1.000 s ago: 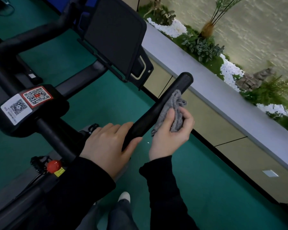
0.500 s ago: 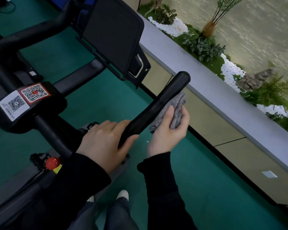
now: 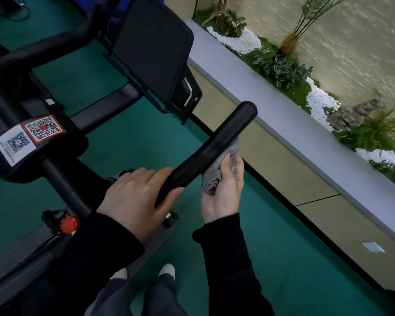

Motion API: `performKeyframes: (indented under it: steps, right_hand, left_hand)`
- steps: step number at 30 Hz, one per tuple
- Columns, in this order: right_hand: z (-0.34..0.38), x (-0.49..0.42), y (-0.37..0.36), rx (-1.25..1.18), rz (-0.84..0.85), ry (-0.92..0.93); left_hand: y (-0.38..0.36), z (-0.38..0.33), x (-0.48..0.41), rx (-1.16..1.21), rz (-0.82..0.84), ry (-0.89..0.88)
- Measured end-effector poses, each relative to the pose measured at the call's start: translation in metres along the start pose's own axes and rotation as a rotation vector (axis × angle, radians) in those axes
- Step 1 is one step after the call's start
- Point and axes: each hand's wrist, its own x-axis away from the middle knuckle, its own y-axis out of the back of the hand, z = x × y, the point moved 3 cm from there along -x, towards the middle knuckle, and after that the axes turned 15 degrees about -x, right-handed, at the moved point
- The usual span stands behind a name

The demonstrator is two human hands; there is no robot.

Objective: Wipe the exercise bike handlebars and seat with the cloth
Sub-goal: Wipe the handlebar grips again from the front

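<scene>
Grey crumpled cloth [image 3: 217,172] pressed under smooth black cylindrical handlebar [image 3: 214,149].

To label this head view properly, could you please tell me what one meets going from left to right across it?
White QR-code sticker → red-bordered QR-code sticker → left hand gripping the black tubular handlebar → right hand holding the crumpled grey cloth → grey rockery stone.

Handlebar: the black cylindrical handlebar [image 3: 214,147] is seen as smooth, with a dull satin sheen.
Cloth: the crumpled grey cloth [image 3: 211,181] is shown as soft, nappy, matt fabric.
Console: the black rectangular console panel [image 3: 151,49] is seen as matt plastic.
Floor: the teal floor [image 3: 294,258] is shown as matt.
</scene>
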Motion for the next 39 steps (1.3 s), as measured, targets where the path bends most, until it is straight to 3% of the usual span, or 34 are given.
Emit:
performKeyframes:
  steps: [4,8,12,16,20,26,30,35,37,39]
  right_hand:
    - [0.01,-0.011,-0.007,-0.022,0.038,-0.007]
    - [0.003,-0.008,0.0,-0.021,0.035,-0.143]
    - [0.007,-0.017,-0.002,-0.043,0.049,-0.302]
    - [0.021,-0.031,-0.015,-0.023,0.054,-0.329]
    - [0.032,-0.028,-0.017,0.007,0.019,-0.052]
    - [0.035,-0.008,-0.021,0.274,-0.055,0.469]
    - [0.051,-0.021,-0.04,0.324,-0.037,0.632]
    - [0.064,-0.019,-0.05,0.677,0.143,0.93]
    - [0.073,-0.021,-0.055,0.914,0.283,1.058]
    - [0.089,-0.032,-0.068,1.127,0.463,1.046]
  left_hand:
    - [0.003,-0.001,0.0,0.015,-0.007,0.007]
    - [0.008,-0.003,-0.002,0.011,-0.001,0.008]
    - [0.01,-0.009,-0.011,0.063,0.034,0.187]
    - [0.005,-0.027,-0.033,0.06,0.032,0.176]
    - [-0.001,-0.033,-0.046,0.096,0.017,0.189]
    - [-0.004,-0.034,-0.044,0.212,-0.063,0.183]
    - [-0.005,-0.034,-0.044,0.254,-0.079,0.189]
    - [-0.006,-0.033,-0.043,0.265,-0.074,0.192]
    - [-0.005,-0.033,-0.044,0.268,-0.064,0.195]
    - [-0.006,-0.033,-0.044,0.268,-0.053,0.192]
